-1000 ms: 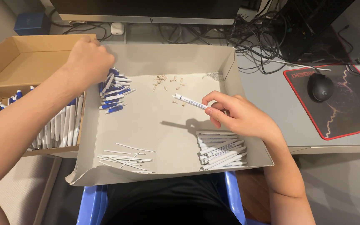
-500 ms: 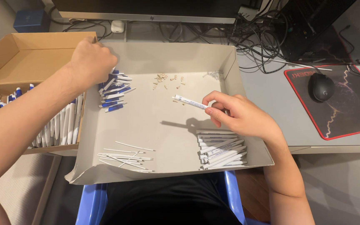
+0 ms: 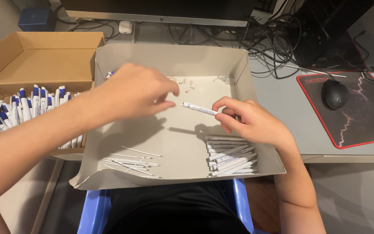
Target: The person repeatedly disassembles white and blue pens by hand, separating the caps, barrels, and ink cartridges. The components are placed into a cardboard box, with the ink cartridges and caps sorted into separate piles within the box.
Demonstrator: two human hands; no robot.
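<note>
White pen barrel is pinched at its rear end by the right hand over the grey cardboard tray.

The left hand hovers beside its tip, fingers nearly closed, perhaps on a small part; a loose pinch could drop it among the springs, refills and stacked barrels.

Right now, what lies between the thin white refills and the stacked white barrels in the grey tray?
Head view: only bare grey tray floor between thin white refills and stacked white barrels.
</note>
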